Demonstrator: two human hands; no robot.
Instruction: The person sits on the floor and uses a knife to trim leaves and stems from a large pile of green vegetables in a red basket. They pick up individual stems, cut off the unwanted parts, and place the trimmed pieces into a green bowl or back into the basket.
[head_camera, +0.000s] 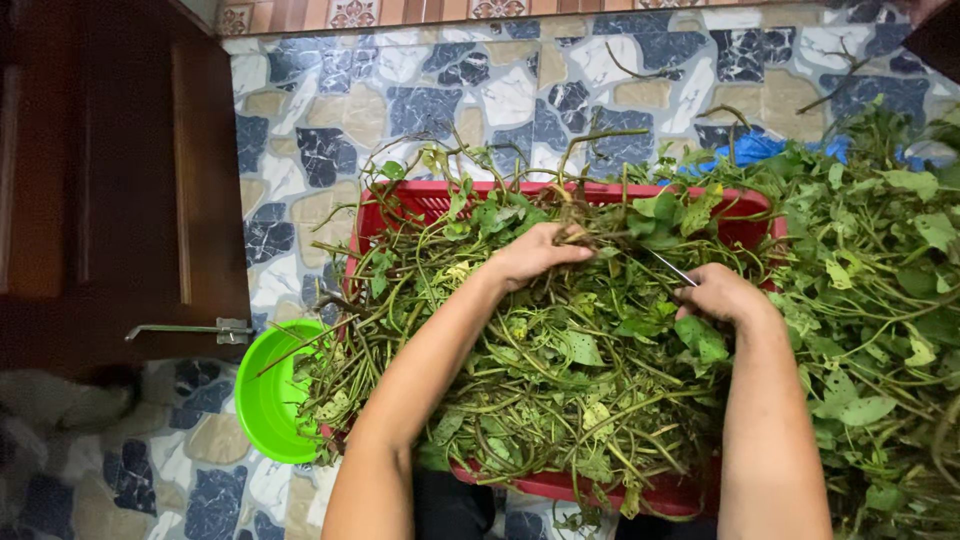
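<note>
Two hands at work over one red basket (420, 200), heaped with leafy green vines (560, 370).

Left hand (535, 255): fingers closed round a clump of stems near the basket's far rim, knuckles up, forearm lying across the heap.

Right hand (722, 295): curled shut on a thin, pale, straight item (672, 268), possibly a small blade or a stripped stalk; the view is too small to say which. The hands sit apart, with a tangle of stems between them.

Vines: long green stalks with heart-shaped leaves, some yellowed or holed, filling the basket and spilling over its near and left edges. A second loose pile (880, 300) lies on the floor to the right, touching the basket's right side. Something blue (755, 150) shows behind that pile, mostly hidden.

Green bowl (270, 395): on the floor just beside the basket's left edge, partly under overhanging stems; appears to hold nothing.

Floor (480, 90): tiled in a blue, cream and tan stone pattern. Dark wooden door (120, 180) at left, with a metal latch (200, 328) low on it.

Step in hand, as judged: sorting or trimming the vines, one clump held fast while the other hand works at a stem. The next move seems to call for keeping the held clump steady and bringing the right hand in close to the stem without snagging the tangle around it.
</note>
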